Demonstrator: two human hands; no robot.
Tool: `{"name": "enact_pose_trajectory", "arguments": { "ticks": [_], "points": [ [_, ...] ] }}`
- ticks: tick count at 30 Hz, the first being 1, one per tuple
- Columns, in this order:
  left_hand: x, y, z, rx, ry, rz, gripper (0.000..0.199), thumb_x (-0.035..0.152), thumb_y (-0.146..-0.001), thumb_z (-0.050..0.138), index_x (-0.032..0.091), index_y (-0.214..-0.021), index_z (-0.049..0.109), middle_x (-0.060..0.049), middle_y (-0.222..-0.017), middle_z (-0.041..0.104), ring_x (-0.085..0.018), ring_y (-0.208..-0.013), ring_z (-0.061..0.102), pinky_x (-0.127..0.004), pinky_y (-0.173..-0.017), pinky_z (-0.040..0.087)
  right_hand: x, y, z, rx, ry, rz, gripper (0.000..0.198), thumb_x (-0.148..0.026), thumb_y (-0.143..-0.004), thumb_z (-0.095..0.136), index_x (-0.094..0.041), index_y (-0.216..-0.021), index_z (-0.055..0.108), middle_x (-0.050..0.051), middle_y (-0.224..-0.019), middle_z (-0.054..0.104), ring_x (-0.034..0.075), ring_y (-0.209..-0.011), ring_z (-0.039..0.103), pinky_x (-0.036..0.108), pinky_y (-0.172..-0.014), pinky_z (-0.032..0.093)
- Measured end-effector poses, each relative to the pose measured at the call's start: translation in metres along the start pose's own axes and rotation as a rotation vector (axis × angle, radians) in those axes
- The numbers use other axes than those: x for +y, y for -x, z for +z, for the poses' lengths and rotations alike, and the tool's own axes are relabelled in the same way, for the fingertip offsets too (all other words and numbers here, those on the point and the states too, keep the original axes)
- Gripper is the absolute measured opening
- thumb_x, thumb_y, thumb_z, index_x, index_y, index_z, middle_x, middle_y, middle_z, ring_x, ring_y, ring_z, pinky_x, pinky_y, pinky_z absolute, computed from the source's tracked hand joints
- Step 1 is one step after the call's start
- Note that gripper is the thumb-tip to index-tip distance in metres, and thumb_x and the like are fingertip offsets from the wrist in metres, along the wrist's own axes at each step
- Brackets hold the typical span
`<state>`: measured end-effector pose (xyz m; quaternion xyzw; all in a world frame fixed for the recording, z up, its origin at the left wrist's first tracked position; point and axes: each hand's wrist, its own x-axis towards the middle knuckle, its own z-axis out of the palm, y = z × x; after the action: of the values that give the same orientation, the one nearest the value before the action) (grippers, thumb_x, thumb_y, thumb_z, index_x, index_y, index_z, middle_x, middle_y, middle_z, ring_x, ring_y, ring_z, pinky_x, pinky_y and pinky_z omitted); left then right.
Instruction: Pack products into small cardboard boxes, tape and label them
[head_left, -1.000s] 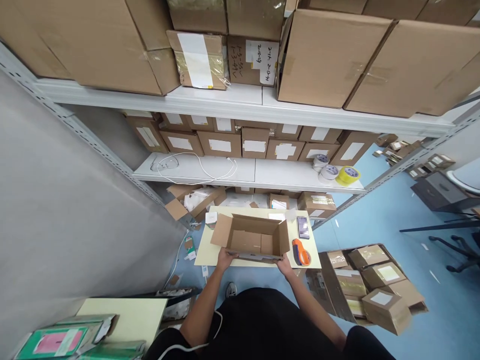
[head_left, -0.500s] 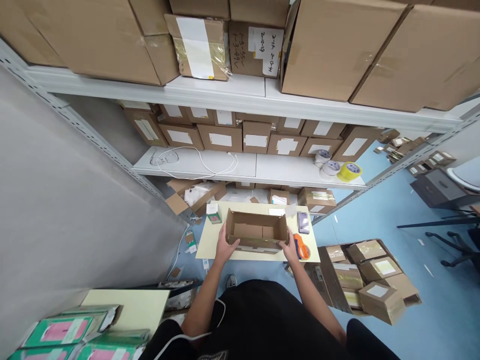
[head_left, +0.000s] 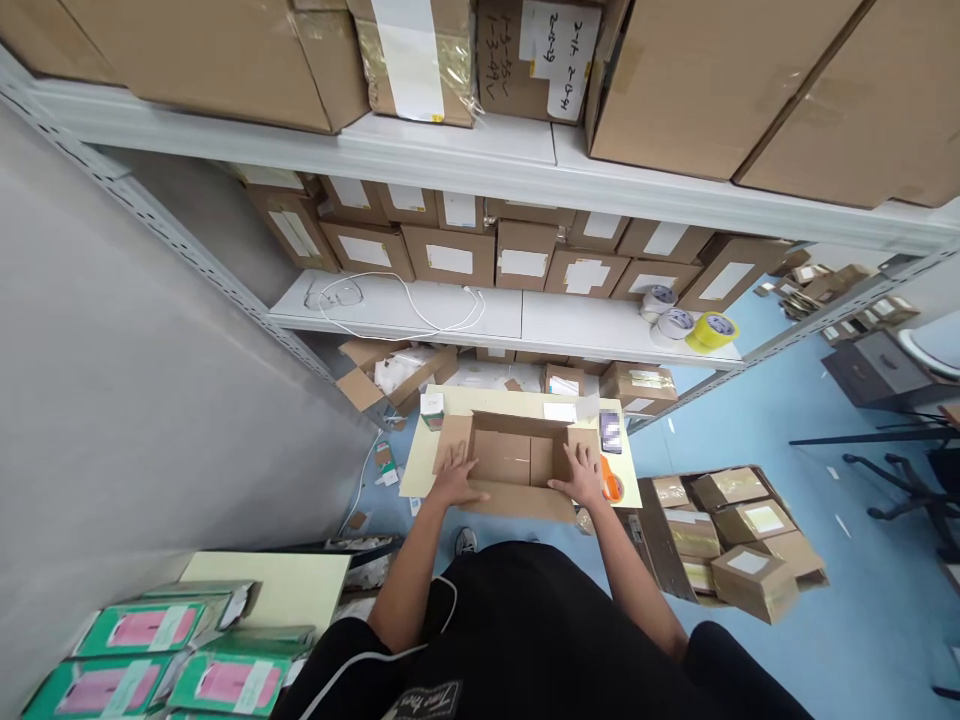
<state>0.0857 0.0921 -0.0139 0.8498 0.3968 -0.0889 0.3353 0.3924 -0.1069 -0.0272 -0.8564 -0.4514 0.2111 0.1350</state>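
Note:
An empty cardboard box (head_left: 501,455) stands on the small cream table (head_left: 417,465), its top open and its side and near flaps folded outward. My left hand (head_left: 454,480) rests with spread fingers on the left flap, thumb along the near edge. On the right flap lies my right hand (head_left: 577,476), fingers also apart and thumb pointing inward. Just right of that hand is an orange tape dispenser (head_left: 611,482), partly covered by the flap. A phone (head_left: 610,432) lies behind it. At the table's back left stands a small white and green box (head_left: 433,408).
Shelving with boxes rises ahead; its middle shelf (head_left: 570,315) bears tape rolls (head_left: 711,330) and a white cable (head_left: 409,295). A large carton (head_left: 660,545) of smaller boxes stands on the floor at right. Green and pink packages (head_left: 142,630) lie at lower left.
The box's flaps have gone from upright to folded outward. My hands have moved from gripping the box's near corners to lying on its side flaps. The view has tilted down slightly.

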Motion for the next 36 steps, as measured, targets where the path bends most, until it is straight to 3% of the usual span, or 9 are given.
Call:
{"name": "enact_pose_trajectory", "arguments": {
  "ticks": [2,8,12,15,20,23,26,31,36],
  "points": [
    [-0.009,0.003,0.013,-0.004,0.019,0.05,0.106,0.056,-0.052,0.098,0.02,-0.145,0.063,-0.014,-0.178,-0.003,-0.047,-0.162,0.003,-0.058,-0.127,0.027,0.009,0.003,0.007,-0.092,0.005,0.008,0.105,-0.06,-0.078,0.08,-0.03,-0.166,0.031,0.015,-0.177,0.013,0.043,-0.163,0.007,0.065,-0.124,0.022],
    [-0.003,-0.001,0.048,0.315,0.063,0.109,0.022,0.036,-0.079,0.086,0.018,-0.087,0.078,-0.005,-0.179,0.006,-0.04,-0.158,0.029,-0.053,-0.121,0.043,0.013,-0.008,0.011,-0.086,-0.013,-0.03,0.105,-0.05,-0.074,0.085,-0.027,-0.164,0.037,0.019,-0.174,0.021,0.044,-0.161,0.018,0.061,-0.123,0.03],
    [0.01,0.006,0.055,0.499,0.071,0.124,0.013,0.03,-0.082,0.083,0.019,-0.081,0.076,-0.004,-0.178,0.012,-0.041,-0.154,0.037,-0.056,-0.118,0.047,-0.002,-0.023,-0.002,0.109,-0.033,-0.235,0.078,-0.036,-0.087,0.073,-0.027,-0.159,0.045,0.014,-0.168,0.038,0.037,-0.159,0.027,0.058,-0.123,0.035],
    [0.027,0.027,0.058,0.641,0.054,0.127,0.011,0.025,-0.083,0.08,0.02,-0.076,0.073,-0.002,-0.177,0.017,-0.039,-0.153,0.037,-0.056,-0.118,0.048,-0.019,-0.039,-0.02,0.185,-0.049,-0.38,0.07,-0.031,-0.096,0.057,-0.027,-0.163,0.039,0.012,-0.172,0.031,0.033,-0.161,0.024,0.055,-0.122,0.037],
    [0.076,0.082,0.079,0.753,0.033,0.128,0.007,0.025,-0.088,0.075,0.021,-0.082,0.075,-0.002,-0.176,0.024,-0.035,-0.158,0.032,-0.053,-0.121,0.045,-0.047,-0.082,-0.045,0.187,0.064,-0.514,0.072,-0.03,-0.095,0.059,-0.027,-0.164,0.036,0.013,-0.173,0.028,0.038,-0.162,0.017,0.066,-0.124,0.022],
    [0.109,0.119,0.102,0.826,0.033,0.023,0.005,0.024,-0.089,0.074,0.021,-0.085,0.076,-0.002,-0.176,0.024,-0.034,-0.159,0.031,-0.051,-0.121,0.046,-0.06,-0.099,-0.043,0.13,0.083,-0.613,0.047,-0.031,-0.099,0.056,-0.027,-0.146,0.058,0.015,-0.152,0.058,0.036,-0.146,0.044,0.064,-0.122,0.02],
    [0.129,0.154,0.124,0.897,0.048,-0.122,0.006,0.021,-0.089,0.073,0.021,-0.085,0.076,-0.002,-0.175,0.026,-0.034,-0.159,0.031,-0.052,-0.122,0.044,-0.076,-0.095,-0.03,-0.03,0.103,-0.795,0.025,-0.032,-0.103,0.054,-0.025,-0.117,0.073,0.011,-0.116,0.076,0.028,-0.112,0.065,0.047,-0.111,0.033],
    [0.129,0.218,0.152,0.97,0.158,-0.355,0.005,0.026,-0.088,0.074,0.023,-0.087,0.079,-0.004,-0.169,0.039,-0.034,-0.154,0.04,-0.053,-0.118,0.048,-0.119,-0.054,0.003,-0.204,0.235,-0.994,0.022,-0.036,-0.104,0.056,-0.023,-0.102,0.074,0.009,-0.102,0.077,0.024,-0.096,0.066,0.035,-0.092,0.037],
    [0.131,0.294,0.193,0.986,0.276,-0.596,0.008,0.028,-0.085,0.079,0.02,-0.086,0.078,-0.005,-0.174,0.028,-0.036,-0.151,0.043,-0.049,-0.118,0.048,-0.182,0.004,0.043,-0.323,0.253,-1.141,0.031,-0.032,-0.098,0.061,-0.025,-0.125,0.073,0.012,-0.122,0.073,0.029,-0.115,0.062,0.042,-0.105,0.039]
  ]
}}
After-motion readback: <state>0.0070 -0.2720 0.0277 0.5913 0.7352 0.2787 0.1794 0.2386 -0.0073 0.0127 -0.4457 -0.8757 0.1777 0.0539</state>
